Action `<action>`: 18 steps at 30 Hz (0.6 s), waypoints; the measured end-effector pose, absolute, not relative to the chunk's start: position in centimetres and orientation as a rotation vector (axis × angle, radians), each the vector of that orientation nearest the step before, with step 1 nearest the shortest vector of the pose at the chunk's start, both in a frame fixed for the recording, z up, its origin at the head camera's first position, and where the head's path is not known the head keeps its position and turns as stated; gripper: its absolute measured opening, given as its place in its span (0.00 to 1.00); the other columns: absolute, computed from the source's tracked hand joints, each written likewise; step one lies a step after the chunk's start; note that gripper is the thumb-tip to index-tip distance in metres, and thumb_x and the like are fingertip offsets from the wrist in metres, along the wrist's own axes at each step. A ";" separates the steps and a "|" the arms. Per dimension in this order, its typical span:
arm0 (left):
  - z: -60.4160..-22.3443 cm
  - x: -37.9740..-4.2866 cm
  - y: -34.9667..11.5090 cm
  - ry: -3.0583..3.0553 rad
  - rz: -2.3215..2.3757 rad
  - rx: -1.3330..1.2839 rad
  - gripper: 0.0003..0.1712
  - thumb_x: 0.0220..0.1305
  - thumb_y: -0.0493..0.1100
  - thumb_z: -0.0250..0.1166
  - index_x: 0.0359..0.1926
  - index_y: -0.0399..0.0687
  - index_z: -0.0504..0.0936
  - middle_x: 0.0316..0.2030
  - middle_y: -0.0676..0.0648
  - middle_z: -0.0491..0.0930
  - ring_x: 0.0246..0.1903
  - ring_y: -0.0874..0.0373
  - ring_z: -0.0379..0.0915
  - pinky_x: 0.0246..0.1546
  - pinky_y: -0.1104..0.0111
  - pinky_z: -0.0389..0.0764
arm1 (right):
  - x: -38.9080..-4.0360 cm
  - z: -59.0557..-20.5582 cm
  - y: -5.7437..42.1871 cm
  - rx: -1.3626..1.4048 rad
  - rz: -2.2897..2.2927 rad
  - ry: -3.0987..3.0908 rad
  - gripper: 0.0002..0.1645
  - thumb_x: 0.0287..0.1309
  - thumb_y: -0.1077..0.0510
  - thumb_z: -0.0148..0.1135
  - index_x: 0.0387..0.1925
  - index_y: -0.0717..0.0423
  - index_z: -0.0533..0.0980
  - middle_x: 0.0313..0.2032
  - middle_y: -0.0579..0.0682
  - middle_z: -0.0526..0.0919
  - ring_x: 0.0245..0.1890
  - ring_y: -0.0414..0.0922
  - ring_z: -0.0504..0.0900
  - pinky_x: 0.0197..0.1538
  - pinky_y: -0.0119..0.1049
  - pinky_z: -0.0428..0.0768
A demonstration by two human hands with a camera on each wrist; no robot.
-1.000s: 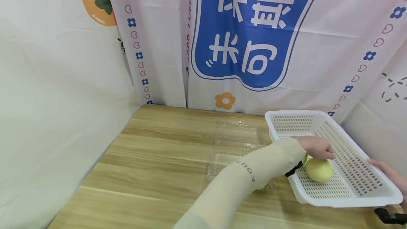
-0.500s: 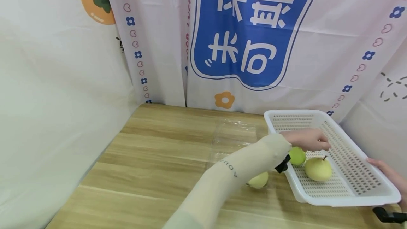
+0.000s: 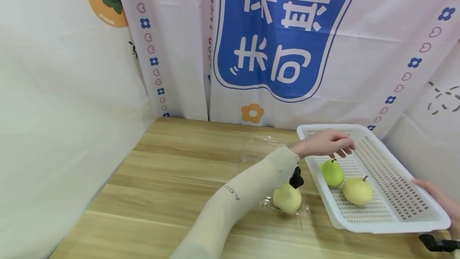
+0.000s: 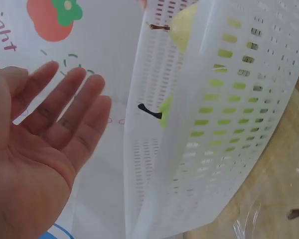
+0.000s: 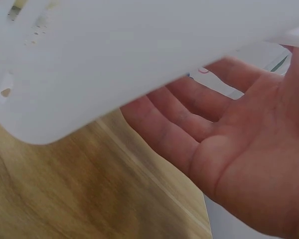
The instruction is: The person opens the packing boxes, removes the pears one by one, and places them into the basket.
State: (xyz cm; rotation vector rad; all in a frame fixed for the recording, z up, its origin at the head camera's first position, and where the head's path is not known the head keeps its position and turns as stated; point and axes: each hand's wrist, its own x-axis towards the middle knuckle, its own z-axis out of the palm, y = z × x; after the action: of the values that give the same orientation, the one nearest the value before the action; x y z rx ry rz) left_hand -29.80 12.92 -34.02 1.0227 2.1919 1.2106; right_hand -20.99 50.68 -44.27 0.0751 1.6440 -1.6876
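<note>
My left hand [image 3: 327, 143] hovers over the near left side of a white plastic basket [image 3: 399, 227], its fingers loosely bent and holding nothing. In the left wrist view the palm of that left hand [image 4: 45, 134] faces the camera beside the basket wall [image 4: 189, 164]. Inside the basket lie a green pear [image 3: 332, 173] and a yellow pear [image 3: 357, 191], both with stems. At the basket's right side my right hand [image 3: 436, 197] holds the rim. The right wrist view shows that right hand's fingers [image 5: 164, 124] reaching under and behind the basket.
A clear plastic clamshell box [image 3: 251, 153] stands left of the basket, partly hidden by my left sleeve [image 3: 248, 195]. Another yellow pear [image 3: 287, 198] sits in its near part. A printed cloth [image 3: 230, 107] hangs behind the wooden table [image 3: 151, 195].
My left hand has risen and moved left, away from the pears in the basket. The green pear and the one in the box have come into fuller view. My right hand stays on the basket.
</note>
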 end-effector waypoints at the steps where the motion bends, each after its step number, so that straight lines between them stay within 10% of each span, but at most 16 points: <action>1: -34.0 -29.9 12.6 2.185 1.231 1.036 0.19 0.77 0.51 0.47 0.51 0.51 0.81 0.47 0.53 0.85 0.42 0.66 0.82 0.38 0.75 0.82 | -21.1 -44.3 50.6 0.058 -1.690 1.622 0.39 0.71 0.31 0.15 0.38 0.25 0.79 0.42 0.51 0.87 0.46 0.60 0.86 0.49 0.60 0.82; 18: -34.7 -29.9 6.4 2.209 1.273 1.095 0.25 0.78 0.55 0.43 0.47 0.47 0.83 0.42 0.51 0.86 0.40 0.62 0.83 0.40 0.66 0.85 | -21.0 -44.1 50.5 0.050 -1.705 1.574 0.42 0.70 0.32 0.14 0.39 0.28 0.81 0.42 0.50 0.87 0.46 0.58 0.86 0.49 0.57 0.83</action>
State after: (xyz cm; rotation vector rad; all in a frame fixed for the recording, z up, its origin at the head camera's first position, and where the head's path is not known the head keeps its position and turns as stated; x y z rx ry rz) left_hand -29.94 6.40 -34.65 1.0949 2.2090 1.2733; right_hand -21.00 50.53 -44.10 0.0505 1.5735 -1.7055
